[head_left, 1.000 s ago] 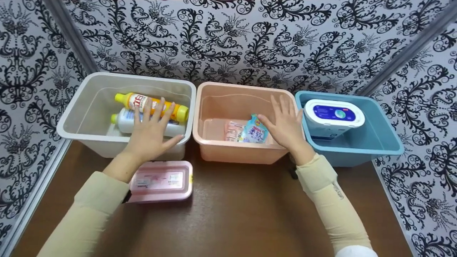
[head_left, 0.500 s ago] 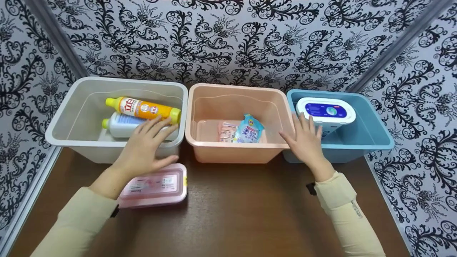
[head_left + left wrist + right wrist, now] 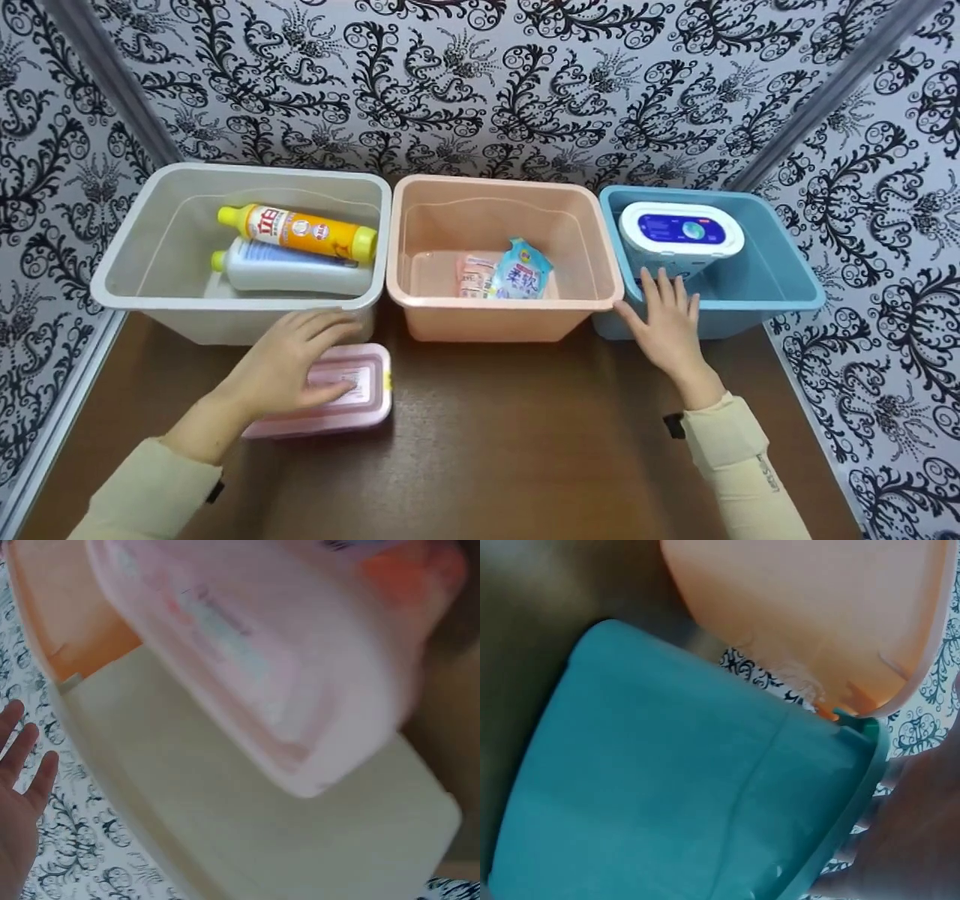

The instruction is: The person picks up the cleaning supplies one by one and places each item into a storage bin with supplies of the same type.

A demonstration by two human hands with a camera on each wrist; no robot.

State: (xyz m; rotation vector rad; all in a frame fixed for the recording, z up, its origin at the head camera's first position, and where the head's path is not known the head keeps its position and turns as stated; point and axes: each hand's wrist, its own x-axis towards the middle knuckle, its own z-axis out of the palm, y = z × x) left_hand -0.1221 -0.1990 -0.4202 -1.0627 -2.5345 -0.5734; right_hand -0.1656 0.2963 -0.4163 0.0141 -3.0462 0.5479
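"At nine o'clock in the head view, what stands there?"

"A grey bin (image 3: 195, 322); inside it, an orange bottle (image 3: 300, 231) with yellow ends overlaps a white bottle (image 3: 292, 270)."

"And at eight o'clock?"

"The left hand (image 3: 281, 367), unclenched, fingers relaxed, over a pink box (image 3: 366, 382) on the brown table (image 3: 487, 465), just in front of that bin. I cannot tell whether they touch."

"Around the clock's centre?"

"A peach bin (image 3: 487, 324), holding a pink packet (image 3: 475, 277) with a blue pouch (image 3: 521, 274) at the packet's three o'clock."

"Towards four o'clock?"

"The right hand (image 3: 667, 334), unclenched too, fingers straight and spread at the front rim of a blue bin (image 3: 780, 262). Contact is unclear."

"What fills that bin, at three o'clock?"

"A white container (image 3: 679, 257) with a dark blue label, in its left half."
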